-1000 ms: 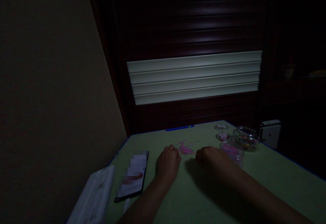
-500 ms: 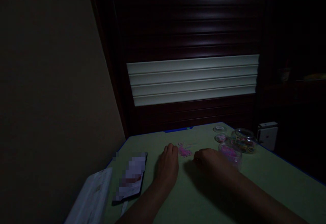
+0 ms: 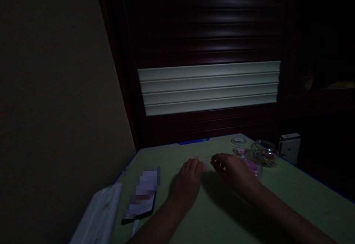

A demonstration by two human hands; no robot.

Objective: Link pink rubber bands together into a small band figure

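Small pink loops, like rubber bands (image 3: 205, 166), lie in a loose pile on the pale green table. My left hand (image 3: 188, 181) rests over the near left side of the pile, its fingers curled and close together; what lies under the fingertips is hidden. At the right edge of the pile, my right hand (image 3: 231, 168) has thumb and forefinger brought together in a pinch; anything between them is too small and dark to make out. Partly behind the right hand stands a clear jar (image 3: 255, 167) of pink bands.
A second clear jar (image 3: 264, 155) holds multicoloured bands. Two round clear lids or shallow dishes, one bare (image 3: 239, 140) and one with pinkish contents (image 3: 240, 150), lie at the back right. A phone (image 3: 144, 196) and a white box (image 3: 98, 212) are on the left.
My left hand has slid right and now covers part of the pink pile. My right hand has risen slightly, its fingers now extended into a pinch beside the bands.
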